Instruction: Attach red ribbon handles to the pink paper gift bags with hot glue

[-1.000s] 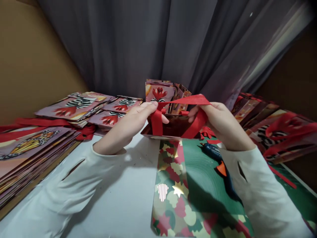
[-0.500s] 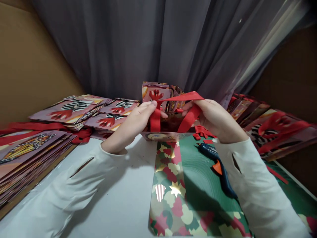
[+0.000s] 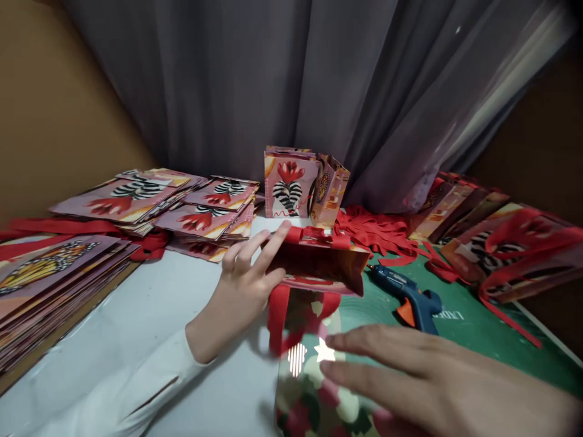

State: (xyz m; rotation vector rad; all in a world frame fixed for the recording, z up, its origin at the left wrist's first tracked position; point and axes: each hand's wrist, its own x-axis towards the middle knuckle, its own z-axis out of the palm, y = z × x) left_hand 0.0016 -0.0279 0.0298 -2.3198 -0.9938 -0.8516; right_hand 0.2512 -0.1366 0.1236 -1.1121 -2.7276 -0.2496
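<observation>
1. Grey curtain point(image 3: 291, 79) behind, white table point(image 3: 150, 303) with a green mat point(image 3: 473, 328) on its right side.
2. Change vs 0.5 s ago: both hands were pinching the red ribbon handle point(image 3: 279, 315) above the bag; now the right hand point(image 3: 410, 376) has let go and hovers low over the patterned sheet point(image 3: 314, 388), fingers flat, spread, holding nothing.
3. Left hand point(image 3: 246, 279) alone steadies the small gift bag point(image 3: 319, 261), fingers slightly apart against its left side.
4. Reads as handle fitting finished, bag being released.
5. Bag: glossy dark red, tipped on its side at table centre, mouth toward the camera, ribbon loop hanging below it.
6. Glue gun point(image 3: 407, 296) lies just right of it; flat bag stacks point(image 3: 136, 200) left, 2 finished bags point(image 3: 305, 182) upright behind.
</observation>
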